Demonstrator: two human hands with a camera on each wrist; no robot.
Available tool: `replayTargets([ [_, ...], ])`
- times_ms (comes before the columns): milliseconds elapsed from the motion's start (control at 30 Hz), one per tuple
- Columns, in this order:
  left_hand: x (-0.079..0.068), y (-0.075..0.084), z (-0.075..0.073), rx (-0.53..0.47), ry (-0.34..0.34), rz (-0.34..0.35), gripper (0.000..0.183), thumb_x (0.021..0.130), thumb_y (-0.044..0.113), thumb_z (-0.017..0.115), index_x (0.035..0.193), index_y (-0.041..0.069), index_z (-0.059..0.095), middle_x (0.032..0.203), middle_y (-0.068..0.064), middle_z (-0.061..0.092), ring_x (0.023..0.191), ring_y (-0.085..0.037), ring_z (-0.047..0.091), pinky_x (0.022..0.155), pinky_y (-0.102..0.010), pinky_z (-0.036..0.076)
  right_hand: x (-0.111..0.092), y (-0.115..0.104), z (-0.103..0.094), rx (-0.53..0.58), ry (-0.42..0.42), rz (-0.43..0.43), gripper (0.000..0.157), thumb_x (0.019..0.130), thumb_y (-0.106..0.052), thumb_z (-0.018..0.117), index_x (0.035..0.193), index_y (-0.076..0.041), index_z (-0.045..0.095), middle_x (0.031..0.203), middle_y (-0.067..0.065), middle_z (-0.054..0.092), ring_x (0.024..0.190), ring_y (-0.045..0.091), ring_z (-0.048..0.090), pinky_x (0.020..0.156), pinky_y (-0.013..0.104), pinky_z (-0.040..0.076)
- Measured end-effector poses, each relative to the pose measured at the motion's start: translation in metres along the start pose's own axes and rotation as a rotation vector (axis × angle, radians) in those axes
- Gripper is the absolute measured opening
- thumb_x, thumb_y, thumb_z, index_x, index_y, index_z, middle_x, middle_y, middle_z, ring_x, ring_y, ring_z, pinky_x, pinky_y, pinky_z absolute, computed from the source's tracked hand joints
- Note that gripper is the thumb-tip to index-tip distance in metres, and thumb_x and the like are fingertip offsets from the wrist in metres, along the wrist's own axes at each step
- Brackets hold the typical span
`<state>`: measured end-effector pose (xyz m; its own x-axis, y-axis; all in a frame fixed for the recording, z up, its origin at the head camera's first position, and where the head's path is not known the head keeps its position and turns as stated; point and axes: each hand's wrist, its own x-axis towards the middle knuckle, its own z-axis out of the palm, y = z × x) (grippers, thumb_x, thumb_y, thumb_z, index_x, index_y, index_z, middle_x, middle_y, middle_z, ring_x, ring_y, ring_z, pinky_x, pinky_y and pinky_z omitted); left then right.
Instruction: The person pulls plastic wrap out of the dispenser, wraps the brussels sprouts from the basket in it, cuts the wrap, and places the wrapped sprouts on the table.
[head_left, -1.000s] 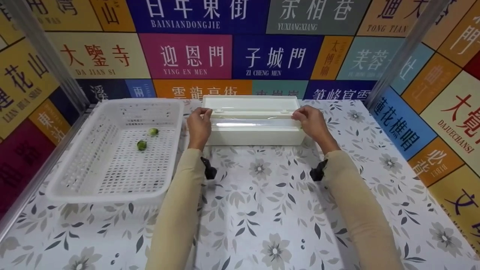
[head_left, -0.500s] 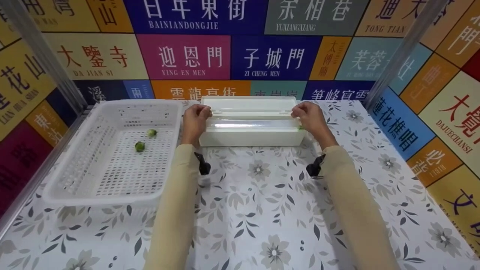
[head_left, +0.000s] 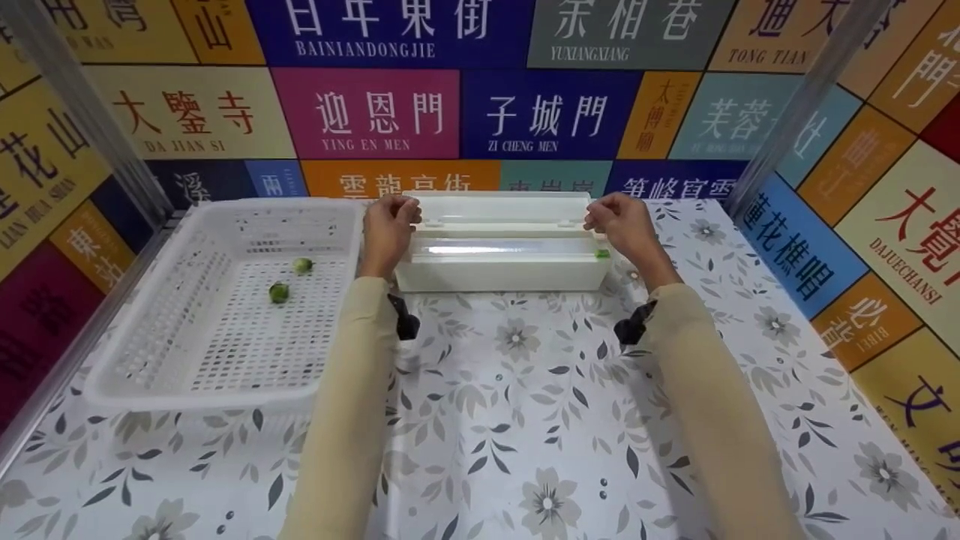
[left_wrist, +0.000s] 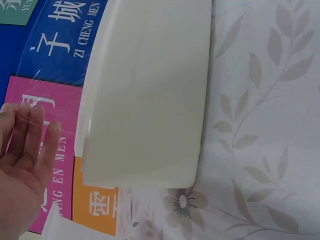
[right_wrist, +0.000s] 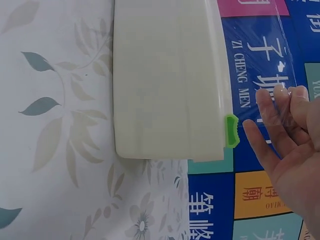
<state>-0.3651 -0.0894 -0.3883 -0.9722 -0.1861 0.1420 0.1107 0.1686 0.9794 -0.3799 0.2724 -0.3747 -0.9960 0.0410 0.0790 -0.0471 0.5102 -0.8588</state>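
Observation:
A long white cling film dispenser (head_left: 501,277) stands on the table with its lid (head_left: 501,204) raised at the back. My left hand (head_left: 388,236) pinches one corner of the clear cling film (right_wrist: 267,45) above the box's left end. At the opposite end, the other corner is pinched between the thumb and fingers of my right hand (head_left: 626,229). Between the hands the sheet stretches, faint and see-through, up from the box. On the box's right front edge sits a green slide cutter (right_wrist: 231,131), just below my right fingers.
To the left stands a white plastic basket (head_left: 112,394) with two small green round vegetables (head_left: 279,292) on its perforated floor. A floral cloth (head_left: 517,420) covers the table. Behind rises a wall of colourful printed signs (head_left: 551,112).
Both hands have risen a little from the box's front, drawing the film upward. The green slide cutter, hidden behind the right hand at first, now shows.

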Motion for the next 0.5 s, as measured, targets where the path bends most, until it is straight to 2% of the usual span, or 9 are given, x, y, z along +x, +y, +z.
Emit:
replayTargets([
  [133, 0.002, 0.005, -0.001, -0.004, -0.005, 0.018, 0.022, 0.104, 0.017, 0.053, 0.114, 0.001, 0.064, 0.108, -0.018, 0.067, 0.093, -0.017, 0.065, 0.088, -0.031, 0.058, -0.001, -0.005, -0.002, 0.017, -0.002, 0.0, 0.026, 0.106, -0.026, 0.051, 0.118, -0.005, 0.06, 0.095, -0.002, 0.065, 0.088, 0.006, 0.068, 0.096, 0.036, 0.058],
  [367, 0.005, 0.016, -0.005, -0.007, -0.009, 0.05, 0.025, 0.104, 0.017, 0.054, 0.114, -0.003, 0.065, 0.096, -0.008, 0.065, 0.086, -0.014, 0.065, 0.086, -0.037, 0.06, -0.002, -0.014, -0.006, 0.044, 0.025, -0.042, 0.024, 0.105, -0.023, 0.05, 0.116, -0.005, 0.061, 0.091, -0.003, 0.062, 0.086, 0.004, 0.066, 0.089, 0.027, 0.058],
  [500, 0.005, 0.024, -0.008, -0.012, -0.025, 0.059, 0.023, 0.104, 0.014, 0.054, 0.112, -0.003, 0.065, 0.094, -0.007, 0.064, 0.084, -0.014, 0.064, 0.086, -0.04, 0.06, -0.003, -0.02, -0.01, 0.079, 0.02, -0.04, 0.021, 0.105, -0.023, 0.05, 0.114, -0.007, 0.061, 0.092, -0.003, 0.062, 0.086, 0.005, 0.066, 0.086, 0.022, 0.059],
])
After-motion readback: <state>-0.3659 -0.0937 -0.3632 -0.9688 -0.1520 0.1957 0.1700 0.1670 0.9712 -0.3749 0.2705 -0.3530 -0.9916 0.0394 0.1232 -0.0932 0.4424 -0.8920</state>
